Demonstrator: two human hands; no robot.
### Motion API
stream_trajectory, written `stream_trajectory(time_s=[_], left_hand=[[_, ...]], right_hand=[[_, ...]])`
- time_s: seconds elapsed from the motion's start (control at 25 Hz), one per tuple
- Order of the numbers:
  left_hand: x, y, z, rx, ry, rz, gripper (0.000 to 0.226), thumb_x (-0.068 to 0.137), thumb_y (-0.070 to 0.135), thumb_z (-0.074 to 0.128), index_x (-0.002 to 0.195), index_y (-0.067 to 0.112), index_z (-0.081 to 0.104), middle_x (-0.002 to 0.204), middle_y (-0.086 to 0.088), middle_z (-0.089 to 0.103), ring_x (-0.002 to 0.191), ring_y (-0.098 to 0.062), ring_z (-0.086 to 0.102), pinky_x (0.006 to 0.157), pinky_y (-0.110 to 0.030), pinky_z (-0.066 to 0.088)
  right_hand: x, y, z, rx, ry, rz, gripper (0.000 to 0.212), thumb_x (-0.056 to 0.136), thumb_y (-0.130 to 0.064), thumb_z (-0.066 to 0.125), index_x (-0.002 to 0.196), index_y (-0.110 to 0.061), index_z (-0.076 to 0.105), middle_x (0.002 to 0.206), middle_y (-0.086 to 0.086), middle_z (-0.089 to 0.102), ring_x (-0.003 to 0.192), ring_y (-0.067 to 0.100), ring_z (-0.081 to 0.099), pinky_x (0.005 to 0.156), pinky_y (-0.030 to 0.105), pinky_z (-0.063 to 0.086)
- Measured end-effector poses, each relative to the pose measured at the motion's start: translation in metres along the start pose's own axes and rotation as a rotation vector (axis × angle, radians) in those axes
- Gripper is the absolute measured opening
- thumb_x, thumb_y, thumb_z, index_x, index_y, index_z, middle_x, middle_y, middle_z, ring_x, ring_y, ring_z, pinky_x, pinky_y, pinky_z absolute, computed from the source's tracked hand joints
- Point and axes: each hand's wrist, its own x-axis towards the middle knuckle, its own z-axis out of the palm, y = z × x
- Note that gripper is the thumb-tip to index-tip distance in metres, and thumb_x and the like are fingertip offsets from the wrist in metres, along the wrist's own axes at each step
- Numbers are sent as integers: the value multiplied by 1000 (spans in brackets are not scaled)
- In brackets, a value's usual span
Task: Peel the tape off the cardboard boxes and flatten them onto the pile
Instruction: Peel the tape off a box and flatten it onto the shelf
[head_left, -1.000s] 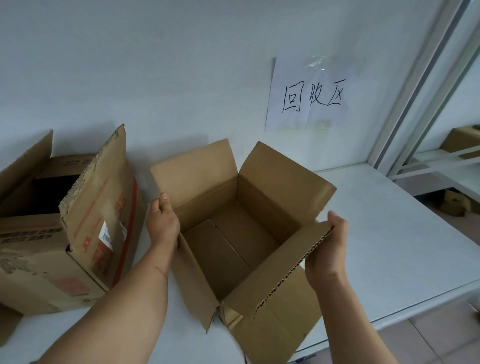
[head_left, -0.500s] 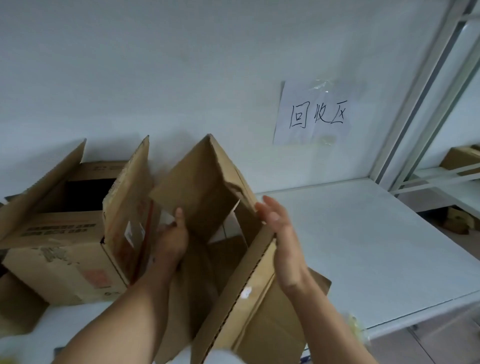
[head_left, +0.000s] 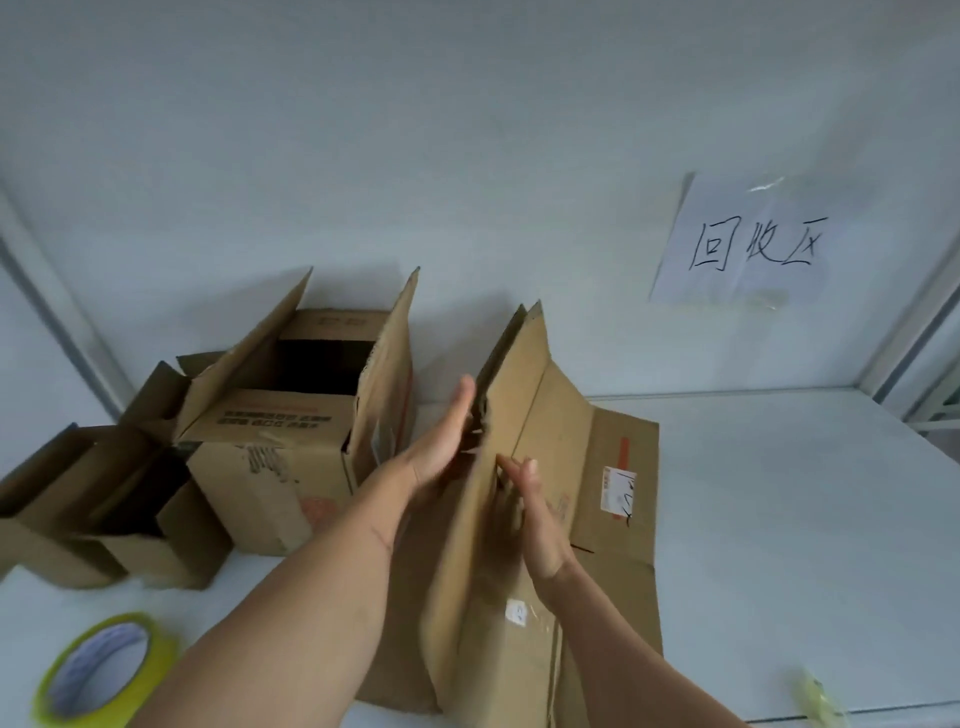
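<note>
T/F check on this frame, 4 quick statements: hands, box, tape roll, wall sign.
1. Both hands, left hand and right hand, press flat on the collapsed box. True.
2. The tape roll sits inside an open box. False: it lies on the table, near left.
3. The paper sign lies on the table. False: it hangs on the wall.
4. Two open boxes stand left of the hands. True.

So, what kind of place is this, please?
Probably a recycling corner of a storeroom or office: a handwritten paper sign taped to the wall, open cardboard boxes on a white shelf, and a tape roll.
</note>
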Motion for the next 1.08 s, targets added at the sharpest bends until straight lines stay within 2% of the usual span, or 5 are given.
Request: stream_trajectory(time_s=[0.12,0.32,0.6,0.88,1.08], left_hand=[[1,-22,0,249,86,-74,103,67,94,39,144,26,45,147,2,46,138,-21,39,115,-44,26],[15,-85,-26,35,276,-288,28,88,21,64,113,9,66,109,-15,71,99,-30,67,94,-49,52],[29,-119,-10,570,543,-150,60,98,24,46,153,32,22,136,6,43,128,-26,46,97,-32,42],[30,-147,17,1100,407,-187,71,95,67,6,155,31,3,163,-7,-11,149,-26,-9,119,-42,-3],[38,-135,29,1038,477,-236,84,91,73,11,152,16,23,162,-15,6,147,-32,7,119,-46,13]], right_hand=[[7,16,12,-113,-38,79,91,72,-94,17,145,-45,38,158,-16,26,148,9,14,121,44,8],[15,45,4,-328,-147,110,65,95,-67,26,151,-35,31,161,-11,17,150,10,6,121,41,5],[34,93,-66,-1116,284,69,75,91,-73,22,154,-31,21,164,-2,7,150,17,-7,120,43,2],[50,99,-88,-1115,413,357,105,74,-92,7,156,-26,5,164,12,-3,149,35,-7,119,50,4],[64,83,-92,-1138,337,352,112,72,-93,15,156,-20,8,164,12,-2,148,38,-8,117,54,3]])
